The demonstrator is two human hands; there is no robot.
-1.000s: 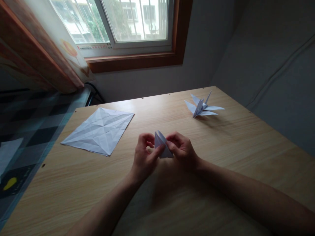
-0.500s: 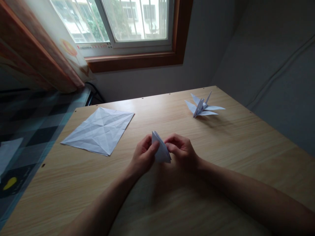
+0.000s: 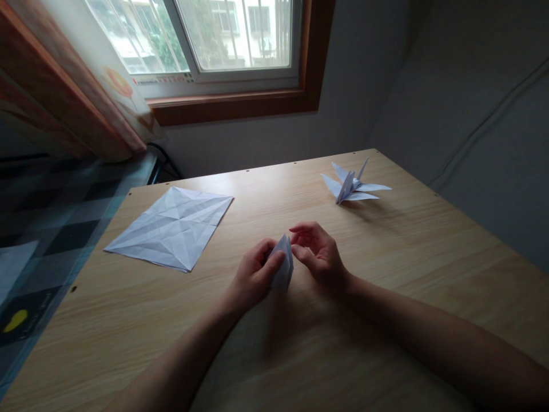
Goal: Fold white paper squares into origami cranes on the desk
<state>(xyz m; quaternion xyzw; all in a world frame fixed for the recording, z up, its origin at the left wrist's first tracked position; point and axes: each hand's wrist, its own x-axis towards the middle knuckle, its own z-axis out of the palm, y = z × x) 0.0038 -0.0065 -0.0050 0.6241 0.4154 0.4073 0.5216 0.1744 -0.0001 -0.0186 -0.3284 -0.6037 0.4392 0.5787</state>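
Note:
A small folded white paper [image 3: 283,273], with several layers, is pinched between the thumb and fingers of my left hand [image 3: 258,270], its pointed end upward. Just to its right is my right hand [image 3: 318,254], thumb and fingers apart and curved, with nothing held between them. The thumb tip is close to the paper's right edge; I cannot tell whether it touches. Farther back on the right stands a folded paper crane [image 3: 352,184] with pointed wings. To the left lies a creased, unfolded sheet of white paper [image 3: 171,229], flat on the wood.
The light wooden table [image 3: 407,286] reaches back toward the wall below a window [image 3: 240,40]. At the left, a bed or surface with a checked cloth [image 3: 64,229] adjoins it. An orange patterned curtain [image 3: 64,86] hangs above that.
My left hand has moved slightly right and turned the folded paper more upright. My right hand's fingers have opened and lifted away from the paper's edge.

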